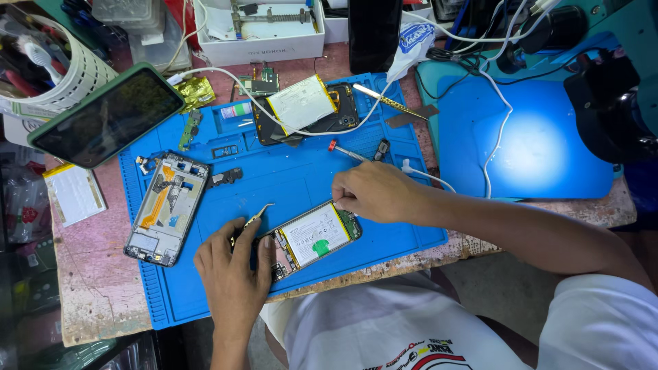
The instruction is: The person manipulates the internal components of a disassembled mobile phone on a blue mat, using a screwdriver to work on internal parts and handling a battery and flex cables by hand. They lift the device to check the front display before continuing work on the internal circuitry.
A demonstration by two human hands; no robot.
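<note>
Worn pink desk is being covered by a blue repair mat. At its near edge an opened phone with its battery exposed is being steadied by the left hand, whose fingers are being closed on metal tweezers beside the phone's lower end. The phone's upper corner is being pinched by the right hand, fingers together. Just beyond, a red-handled screwdriver is lying. Farther left a stripped phone frame is being kept; farther back, another opened phone with a lifted battery.
</note>
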